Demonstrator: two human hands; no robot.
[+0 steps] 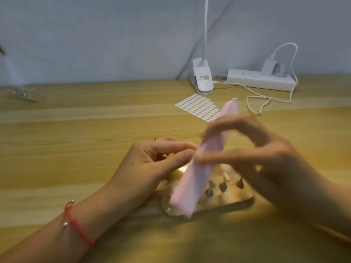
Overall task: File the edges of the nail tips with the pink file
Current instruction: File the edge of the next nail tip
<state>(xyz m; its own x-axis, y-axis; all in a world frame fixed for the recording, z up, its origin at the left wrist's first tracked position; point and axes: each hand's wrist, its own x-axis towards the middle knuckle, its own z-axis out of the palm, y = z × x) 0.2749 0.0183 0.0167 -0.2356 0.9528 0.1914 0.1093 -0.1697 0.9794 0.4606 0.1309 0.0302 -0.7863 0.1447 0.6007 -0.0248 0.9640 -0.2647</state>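
- A red cord bracelet (76,223) with small silver beads is worn on the left wrist, nearest the camera.
- A clear plastic tray (233,200) is laid on the pale wooden table (76,130) directly under both hands; small dark nail tips (222,186) are seen in it.
- A long pink block-shaped nail file (195,177) is held tilted above the tray, its near end low and its far end raised.
- The file is gripped around its middle by the blurred right hand (266,158).
- The thumb and forefinger of the left hand (152,162) are pinched together against the file's left edge; whether a tip is held between them cannot be told.
- Just beyond the hands, a sheet of small white oval adhesive tabs (197,106) is laid flat.
- Further back, a white clip lamp (203,80) and a white power strip (258,80) with a looped white cable (266,100) are set.
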